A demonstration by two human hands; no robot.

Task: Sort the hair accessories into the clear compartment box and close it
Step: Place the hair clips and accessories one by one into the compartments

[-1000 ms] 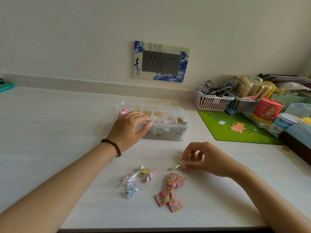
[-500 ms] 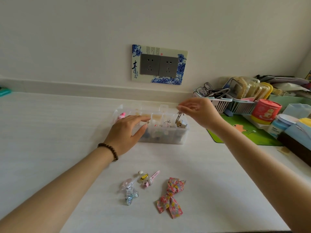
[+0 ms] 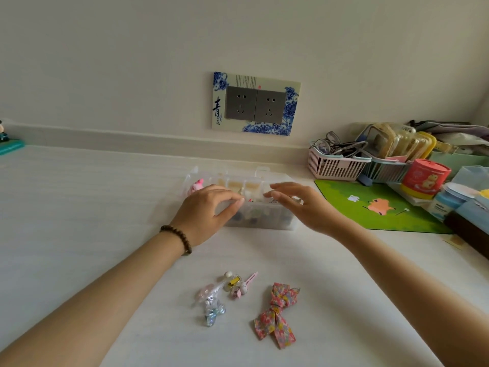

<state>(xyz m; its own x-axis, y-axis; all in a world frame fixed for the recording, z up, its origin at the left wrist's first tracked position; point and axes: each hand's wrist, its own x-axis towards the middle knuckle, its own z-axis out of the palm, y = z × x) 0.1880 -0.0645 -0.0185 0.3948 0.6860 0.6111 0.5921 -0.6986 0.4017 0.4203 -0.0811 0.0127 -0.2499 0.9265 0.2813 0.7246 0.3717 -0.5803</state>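
Two bare hands hovered over a clear compartment box (image 3: 264, 221) that stood open on a white desk (image 3: 79, 207), near the back wall. A person's left hand (image 3: 206, 213), a dark beaded bracelet (image 3: 177, 237) on its wrist, rested against the box's near left side, thumb and fingertips drawn close together at the rim; whether they pinched anything could not be told. To its right, the right hand (image 3: 299, 205) was spread loosely open, palm down and empty, above the box's right compartments, its fingertips just apart from those of the left. Small, bright pieces showed through the box's walls, and a pink piece (image 3: 196, 186) sat at its far left corner.

Well nearer the camera, between the two forearms, unsorted accessories lay on the desk: a floral fabric bow (image 3: 277, 313) to the right, a pink hair clip (image 3: 244, 284) touching a small yellow clip (image 3: 234, 282), and a silvery bow clip (image 3: 211, 309) just left of them. None was touched by either hand. A green mat (image 3: 370, 205) and a pink basket (image 3: 336, 165) stood to the right.
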